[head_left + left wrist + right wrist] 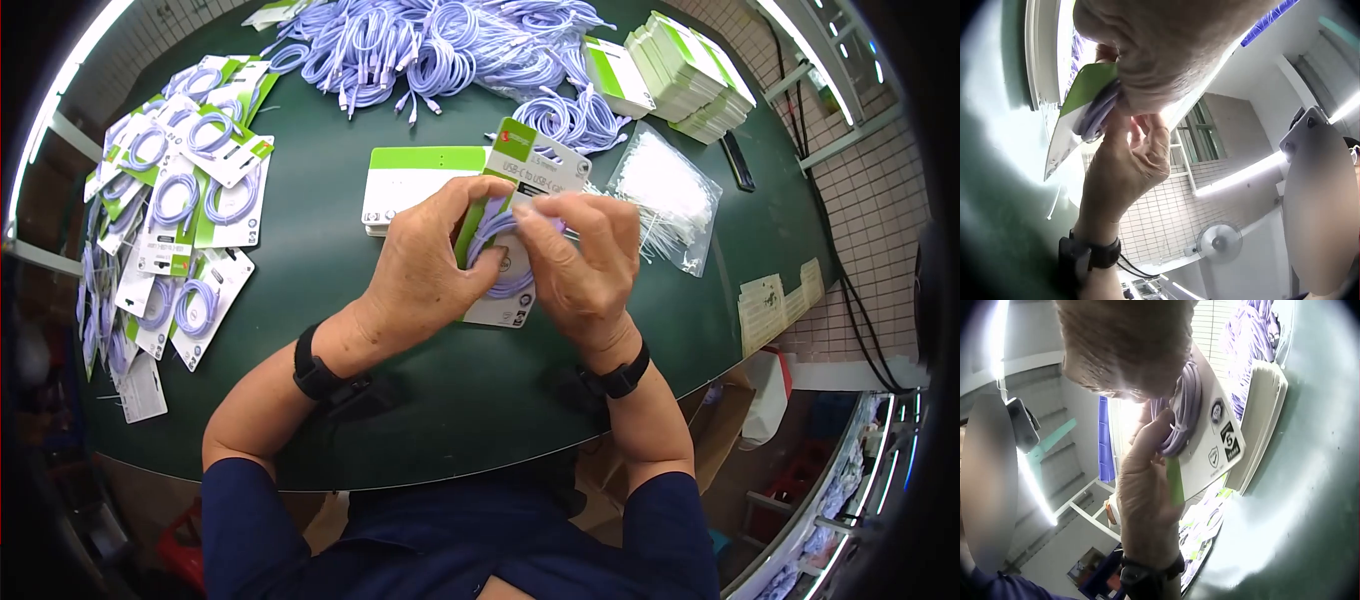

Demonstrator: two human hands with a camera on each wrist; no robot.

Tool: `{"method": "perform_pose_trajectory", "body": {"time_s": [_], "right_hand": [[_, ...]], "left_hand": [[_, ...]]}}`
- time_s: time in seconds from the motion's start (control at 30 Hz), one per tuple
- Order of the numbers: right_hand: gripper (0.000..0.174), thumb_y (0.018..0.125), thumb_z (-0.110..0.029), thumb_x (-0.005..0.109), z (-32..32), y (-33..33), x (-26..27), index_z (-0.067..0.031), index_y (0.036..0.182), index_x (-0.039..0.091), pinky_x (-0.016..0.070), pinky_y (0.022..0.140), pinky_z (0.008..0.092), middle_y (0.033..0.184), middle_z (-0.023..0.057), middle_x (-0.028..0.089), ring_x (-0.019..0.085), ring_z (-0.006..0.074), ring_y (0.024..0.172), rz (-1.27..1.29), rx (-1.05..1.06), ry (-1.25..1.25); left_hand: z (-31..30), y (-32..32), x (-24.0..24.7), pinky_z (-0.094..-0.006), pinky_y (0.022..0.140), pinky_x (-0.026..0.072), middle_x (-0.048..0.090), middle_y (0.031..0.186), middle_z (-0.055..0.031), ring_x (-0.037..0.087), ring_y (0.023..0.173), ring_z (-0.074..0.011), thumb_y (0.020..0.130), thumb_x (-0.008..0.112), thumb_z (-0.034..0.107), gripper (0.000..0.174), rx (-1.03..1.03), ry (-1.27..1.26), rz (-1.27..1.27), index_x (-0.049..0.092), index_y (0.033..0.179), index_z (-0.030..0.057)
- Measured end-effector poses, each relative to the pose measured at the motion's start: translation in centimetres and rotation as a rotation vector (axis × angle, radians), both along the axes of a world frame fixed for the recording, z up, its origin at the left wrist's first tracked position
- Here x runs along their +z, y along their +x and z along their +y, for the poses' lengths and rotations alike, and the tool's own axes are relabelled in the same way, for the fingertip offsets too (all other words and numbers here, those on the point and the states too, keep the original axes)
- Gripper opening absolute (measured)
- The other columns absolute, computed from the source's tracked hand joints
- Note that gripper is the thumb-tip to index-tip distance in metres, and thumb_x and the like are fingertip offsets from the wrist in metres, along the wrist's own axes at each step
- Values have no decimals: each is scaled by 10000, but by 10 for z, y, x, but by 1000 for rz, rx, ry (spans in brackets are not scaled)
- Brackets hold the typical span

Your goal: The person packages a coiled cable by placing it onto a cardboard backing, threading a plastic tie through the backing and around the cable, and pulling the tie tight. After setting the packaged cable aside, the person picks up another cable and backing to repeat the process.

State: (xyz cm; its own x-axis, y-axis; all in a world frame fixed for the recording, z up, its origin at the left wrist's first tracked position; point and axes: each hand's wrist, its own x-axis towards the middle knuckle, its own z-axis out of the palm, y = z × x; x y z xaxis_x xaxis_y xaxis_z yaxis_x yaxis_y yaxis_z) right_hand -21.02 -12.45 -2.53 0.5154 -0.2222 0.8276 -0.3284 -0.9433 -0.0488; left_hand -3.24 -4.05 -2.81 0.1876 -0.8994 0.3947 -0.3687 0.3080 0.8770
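Your L hand (425, 245) grips card (533, 174) & coiled cable (1190, 400), thumb on coil, over worktop (315, 225). R hand (588, 262): fingers bent in near coil's top; can't tell what's pinched. Step: prob. fixing coil to card. Next needs steady L, coil flat.

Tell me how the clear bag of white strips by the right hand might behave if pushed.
The clear bag will probably crumple, since its film looks thin and wrinkled. It is likely light for its size, as the white strips inside look slender. It may shed some, because several ends poke out on the side facing the right hand.
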Motion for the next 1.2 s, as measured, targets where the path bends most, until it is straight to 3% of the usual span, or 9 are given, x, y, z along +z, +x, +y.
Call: {"method": "perform_pose_trajectory", "body": {"time_s": [0.07, 0.1, 0.23, 0.33, 0.47, 0.87, 0.97, 1.2], "right_hand": [[379, 733, 32, 832, -1, -1, -7, -74, 1089, 757, 535, 789, 395, 1026, 73, 715, 667, 266, 891, 40, 65, -6], [387, 730, 15, 813, -2, -1, -11, -78, 1101, 754, 523, 769, 392, 1032, 66, 709, 661, 254, 879, 44, 78, -20], [413, 714, -18, 772, -5, 4, -21, -74, 1123, 749, 501, 719, 382, 1039, 55, 695, 648, 232, 847, 38, 118, -45], [421, 699, -14, 769, -3, 5, -24, -52, 1118, 753, 504, 697, 371, 1027, 62, 693, 644, 237, 833, 22, 140, -50], [420, 713, 83, 832, -2, 4, -23, -48, 1105, 759, 524, 632, 349, 987, 86, 709, 665, 259, 793, 16, 181, 3], [411, 724, 106, 817, 8, 9, -19, -48, 1102, 765, 547, 672, 332, 1014, 97, 714, 669, 257, 819, 48, 223, 82], [373, 735, 86, 837, 1, 10, -22, -45, 1078, 767, 535, 647, 331, 983, 92, 719, 668, 250, 805, -89, 203, 51], [369, 739, 56, 860, 1, 4, -23, -47, 1080, 762, 527, 617, 333, 931, 90, 722, 666, 242, 771, -38, 174, 40]], "left_hand": [[2, 3, 4, -290, 831, 582, 707, 1103, -91, 694, 1021, -115, 812, 692, -97, 522, -35, -10, -192, 619, 1315, 20], [2, 4, 4, -290, 831, 582, 707, 1103, -91, 694, 1021, -115, 812, 692, -97, 522, -27, -4, -183, 619, 1315, 20], [2, 11, -3, -319, 851, 572, 725, 1084, -100, 713, 1016, -149, 786, 684, -79, 523, -67, -23, -215, 653, 1296, 29], [2, 12, -11, -346, 886, 571, 728, 1129, -122, 727, 1017, -232, 783, 672, -74, 548, -89, -94, -202, 643, 1319, 33], [2, 12, -10, -365, 898, 572, 726, 1138, -143, 725, 1023, -296, 790, 662, -79, 538, -105, -95, -175, 644, 1316, 34], [1, 12, -12, -346, 957, 565, 720, 1192, -146, 718, 1093, -272, 780, 670, -88, 541, -142, -59, -171, 639, 1312, 9], [1, 12, -8, -347, 963, 564, 719, 1198, -146, 717, 1098, -266, 782, 668, -84, 539, -140, -78, -162, 639, 1312, 8], [3, 11, -9, -341, 971, 561, 717, 1208, -145, 714, 1103, -261, 786, 662, -71, 539, -137, -77, -148, 638, 1319, 8]]}}
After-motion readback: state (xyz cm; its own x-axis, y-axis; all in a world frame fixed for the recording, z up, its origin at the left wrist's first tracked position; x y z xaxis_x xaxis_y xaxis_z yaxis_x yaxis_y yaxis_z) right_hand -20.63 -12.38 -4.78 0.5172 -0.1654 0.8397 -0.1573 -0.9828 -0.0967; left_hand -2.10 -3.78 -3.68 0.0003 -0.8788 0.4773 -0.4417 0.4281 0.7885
